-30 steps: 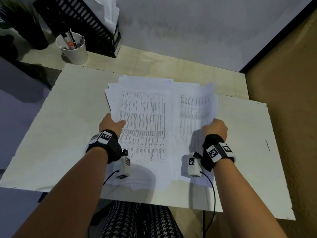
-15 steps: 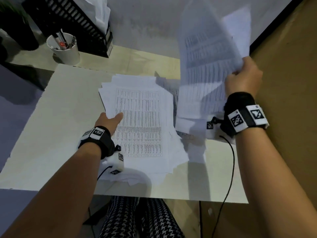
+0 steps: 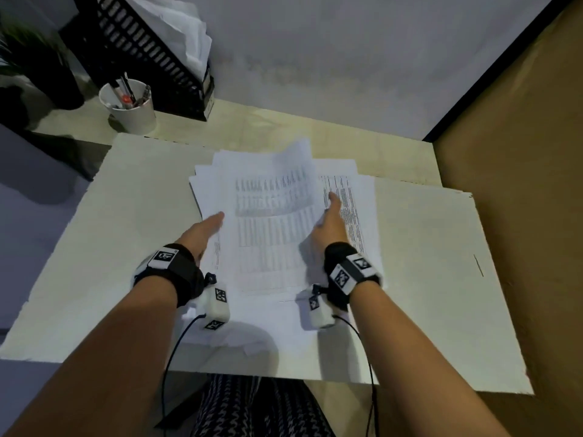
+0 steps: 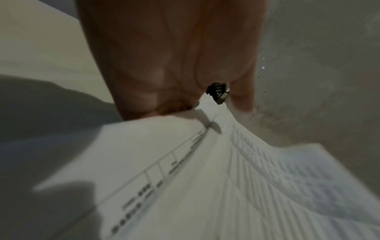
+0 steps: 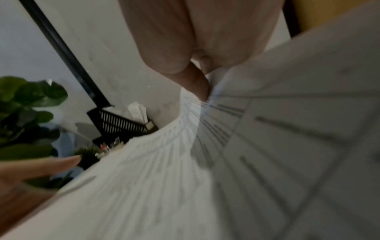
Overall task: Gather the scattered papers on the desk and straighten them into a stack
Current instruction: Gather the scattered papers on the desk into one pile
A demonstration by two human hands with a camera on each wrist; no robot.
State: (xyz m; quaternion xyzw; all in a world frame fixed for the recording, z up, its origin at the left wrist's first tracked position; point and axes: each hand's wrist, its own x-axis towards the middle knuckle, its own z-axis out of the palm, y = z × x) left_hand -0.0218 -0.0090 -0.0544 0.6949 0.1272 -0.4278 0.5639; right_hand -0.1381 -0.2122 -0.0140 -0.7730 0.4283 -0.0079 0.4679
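Head: papers (image 3: pixel 277 228) lie in one loose pile mid-desk (image 3: pixel 104 234), squarely between the two hands. Left hand (image 3: pixel 202 231) has its fingers straight, edge-on against the pile's left side; right hand (image 3: pixel 329 222) is flat too, fingers extended, lying over the pile's right part with a printed sheet sticking out past it on the outer side. Neither hand clasps anything. Top sheet's far end is bowed up off the pile. Pile's long axis runs away from the person, near short edge toward the body, text rows crosswise; lower sheets fan out at the far-left corner and near edge. Left wrist: palm and straight fingers (image 4: pixel 144 97) meet the sheet edge, top sheet curling upward just right of them. Right wrist: blurred; fingers (image 5: pixel 197 84) sit at the crest of the curved sheet, nothing pinched that I can tell. Risks, my read: squeezing inward while the top sheet is bowed would buckle or crease it instead of sliding it; sheet outside the right hand gets missed; near edge overhang could slip off the desk if the pile is pulled back.
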